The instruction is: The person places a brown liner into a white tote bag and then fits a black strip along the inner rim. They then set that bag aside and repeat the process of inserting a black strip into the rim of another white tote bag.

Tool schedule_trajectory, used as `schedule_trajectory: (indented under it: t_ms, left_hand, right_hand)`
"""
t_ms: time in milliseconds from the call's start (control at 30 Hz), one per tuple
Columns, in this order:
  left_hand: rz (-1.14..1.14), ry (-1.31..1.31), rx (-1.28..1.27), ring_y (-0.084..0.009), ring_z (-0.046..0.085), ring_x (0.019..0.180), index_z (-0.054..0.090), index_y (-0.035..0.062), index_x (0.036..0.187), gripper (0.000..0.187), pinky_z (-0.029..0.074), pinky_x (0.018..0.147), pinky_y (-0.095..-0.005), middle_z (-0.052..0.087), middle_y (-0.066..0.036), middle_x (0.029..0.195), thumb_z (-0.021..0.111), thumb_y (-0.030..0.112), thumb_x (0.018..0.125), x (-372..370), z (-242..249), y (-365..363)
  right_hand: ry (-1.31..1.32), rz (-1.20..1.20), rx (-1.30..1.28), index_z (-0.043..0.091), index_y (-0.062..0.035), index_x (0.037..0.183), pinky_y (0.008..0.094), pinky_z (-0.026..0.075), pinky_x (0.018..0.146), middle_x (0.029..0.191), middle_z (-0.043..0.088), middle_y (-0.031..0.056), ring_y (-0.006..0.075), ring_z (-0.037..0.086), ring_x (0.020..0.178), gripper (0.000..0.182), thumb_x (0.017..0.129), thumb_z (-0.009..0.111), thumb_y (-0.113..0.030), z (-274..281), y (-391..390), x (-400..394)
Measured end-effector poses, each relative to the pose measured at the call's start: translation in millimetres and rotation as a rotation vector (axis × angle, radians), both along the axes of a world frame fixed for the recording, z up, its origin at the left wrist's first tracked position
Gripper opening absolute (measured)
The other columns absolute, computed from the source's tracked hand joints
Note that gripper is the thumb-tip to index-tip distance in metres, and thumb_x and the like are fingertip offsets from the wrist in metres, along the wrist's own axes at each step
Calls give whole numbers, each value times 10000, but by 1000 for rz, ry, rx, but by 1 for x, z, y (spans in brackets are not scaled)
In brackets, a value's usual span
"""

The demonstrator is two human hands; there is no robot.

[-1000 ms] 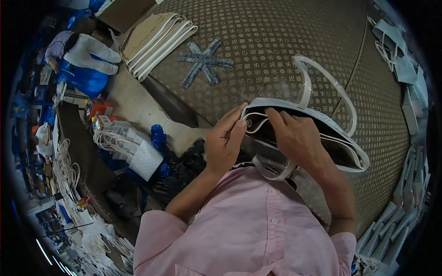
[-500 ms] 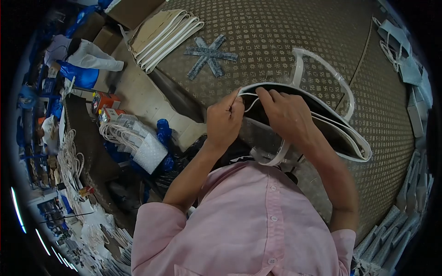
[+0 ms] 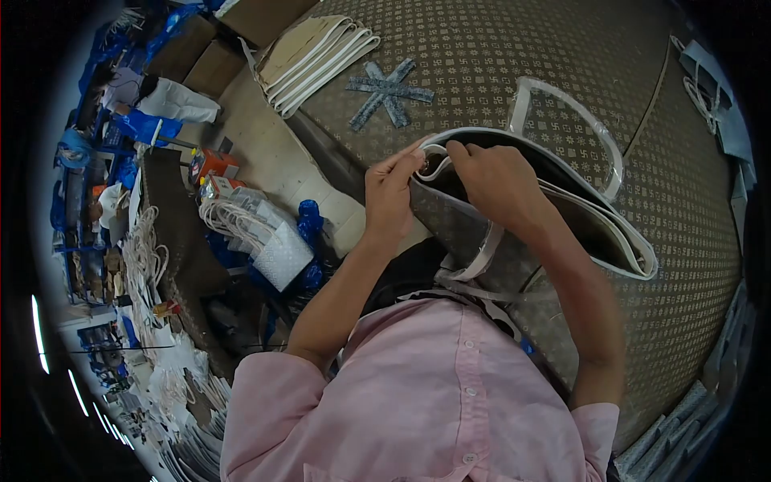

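Observation:
A handbag (image 3: 562,178) with a pale rim and a dark inside lies with its mouth spread on the patterned table. My left hand (image 3: 391,189) is closed around its left corner, thumb on the rim. Fingers of my right hand (image 3: 499,183) pinch the white edge of an inner layer (image 3: 438,165), which curves in a loop between both hands. One plastic-wrapped handle (image 3: 574,108) arches over the far side. The other handle (image 3: 482,259) hangs on the near side by my shirt. My right fingertips are partly hidden inside the mouth.
Crossed blue-grey strips (image 3: 389,94) and a stack of white-edged panels (image 3: 317,68) lie on the patterned table (image 3: 482,48). Left of it, a wrapped bag with rope handles (image 3: 281,255) stands near orange boxes (image 3: 215,165). A person (image 3: 173,100) is at the far left. Light-blue bags (image 3: 715,96) lie right.
The left end of the inner layer's white edge now bends into a wider loop near my left thumb. My left hand has loosened slightly, fingers more extended along the corner. The view has shifted a little.

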State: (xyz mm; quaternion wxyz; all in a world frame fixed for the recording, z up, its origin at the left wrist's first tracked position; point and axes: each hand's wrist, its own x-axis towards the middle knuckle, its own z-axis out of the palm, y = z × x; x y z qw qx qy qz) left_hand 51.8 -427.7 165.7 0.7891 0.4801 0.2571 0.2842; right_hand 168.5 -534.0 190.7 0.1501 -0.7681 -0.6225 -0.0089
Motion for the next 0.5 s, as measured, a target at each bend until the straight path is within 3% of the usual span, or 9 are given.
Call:
schedule_trajectory:
  t_ms: [33,233,333,400,433,500]
  left_hand:
    - [-3,2,0,-54,500,763,597,-54,1123,292,396,704,-197,620,-19,874,568,89,870,2,-3,-1]
    - [37,41,105,-50,490,789,591,-62,1127,290,385,693,-194,611,-14,884,547,94,886,1,-5,-2]
    - [-1,68,94,-42,489,726,587,-40,1145,292,394,638,-202,598,13,820,529,109,901,-3,-1,5]
    - [-173,285,538,-28,470,624,564,-6,1190,324,397,547,-232,577,3,701,533,138,901,-9,0,18]
    - [-192,279,531,-28,470,624,564,-6,1190,324,397,547,-232,577,3,701,533,138,901,-9,1,23]
    - [-249,309,895,-80,500,498,629,-25,1050,244,386,462,-291,560,-55,594,544,127,880,-5,8,36]
  right_hand:
    - [21,-25,-71,508,-25,966,383,489,590,768,615,125,290,626,673,175,799,501,-77,0,1,-1]
    - [-64,-57,40,518,-29,970,359,495,568,787,621,108,268,632,661,179,806,509,-98,-2,-6,-5]
    - [-71,-73,63,524,-36,984,359,491,552,773,612,97,258,634,662,192,801,511,-92,-4,-2,-4]
    - [-77,-53,53,524,-34,934,344,488,536,762,615,91,243,636,648,161,786,528,-96,-1,-1,-1]
    - [-78,-10,49,524,-32,884,328,484,520,751,617,86,229,638,635,134,770,546,-100,2,1,1]
    - [-77,-17,19,525,-42,882,329,485,525,753,612,81,230,639,643,124,778,542,-106,5,4,2]
